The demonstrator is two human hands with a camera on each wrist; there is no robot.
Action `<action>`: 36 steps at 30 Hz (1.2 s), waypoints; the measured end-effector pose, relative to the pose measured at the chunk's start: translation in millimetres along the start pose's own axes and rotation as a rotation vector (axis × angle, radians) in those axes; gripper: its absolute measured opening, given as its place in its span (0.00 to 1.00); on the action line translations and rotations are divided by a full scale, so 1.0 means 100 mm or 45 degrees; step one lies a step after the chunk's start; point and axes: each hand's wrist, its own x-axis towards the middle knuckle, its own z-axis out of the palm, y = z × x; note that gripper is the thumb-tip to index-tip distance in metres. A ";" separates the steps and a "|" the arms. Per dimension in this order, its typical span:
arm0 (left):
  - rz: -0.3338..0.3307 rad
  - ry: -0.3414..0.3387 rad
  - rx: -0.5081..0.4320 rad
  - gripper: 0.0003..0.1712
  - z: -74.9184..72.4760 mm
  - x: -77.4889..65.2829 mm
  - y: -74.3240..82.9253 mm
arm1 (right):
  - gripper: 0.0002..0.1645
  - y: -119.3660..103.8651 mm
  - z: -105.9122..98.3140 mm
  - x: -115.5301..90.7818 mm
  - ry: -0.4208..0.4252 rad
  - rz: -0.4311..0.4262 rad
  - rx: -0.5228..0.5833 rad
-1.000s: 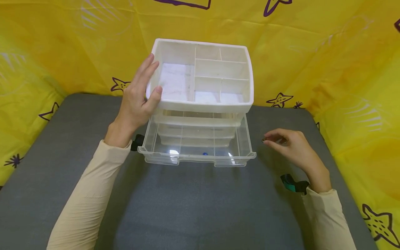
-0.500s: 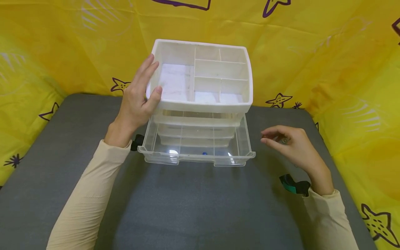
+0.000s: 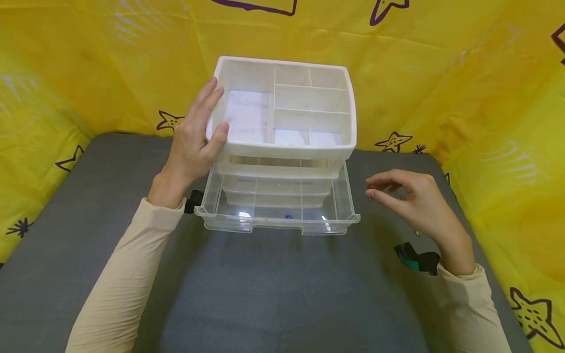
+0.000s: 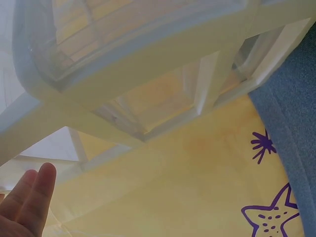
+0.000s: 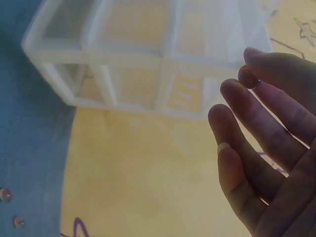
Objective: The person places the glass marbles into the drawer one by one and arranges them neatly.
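In the head view, my left hand (image 3: 190, 139) rests on the left side of a white plastic drawer organizer (image 3: 282, 150), its fingers fairly straight along the rim. Two of its fingertips also show in the left wrist view. The bottom clear drawer (image 3: 278, 226) is pulled out, with a small blue marble (image 3: 289, 216) lying inside. To the right of the organizer, above the table, my right hand (image 3: 412, 201) pinches a small reddish-brown marble (image 5: 248, 76) between thumb and fingertips, seen best in the right wrist view.
On the dark grey table (image 3: 265, 294), a yellowish marble (image 3: 418, 233) lies below my right hand. Two reddish marbles, one nearer (image 5: 5, 194) and one smaller (image 5: 19, 221), appear in the right wrist view. A yellow patterned cloth (image 3: 397, 59) hangs behind the table.
My right hand has shifted slightly up and left with its marble, uncovering a yellowish marble on the table. The left hand, organizer and drawer stay practically in place.
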 end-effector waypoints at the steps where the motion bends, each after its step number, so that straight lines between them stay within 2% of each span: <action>1: 0.004 -0.001 0.005 0.35 0.00 0.00 0.00 | 0.15 -0.01 -0.01 0.01 0.004 -0.008 -0.006; 7: -0.002 0.004 0.001 0.36 0.00 0.00 0.00 | 0.17 -0.12 -0.04 0.06 0.034 -0.063 -0.008; 17: -0.008 -0.001 -0.004 0.36 0.00 0.00 -0.01 | 0.19 -0.28 -0.07 0.14 0.040 -0.190 -0.013; 24: -0.005 0.001 0.005 0.36 0.00 0.00 0.00 | 0.19 -0.43 -0.08 0.20 0.023 -0.236 0.003; 36: -0.012 0.002 -0.008 0.36 0.00 0.00 0.01 | 0.21 -0.58 -0.01 0.30 0.036 -0.364 0.094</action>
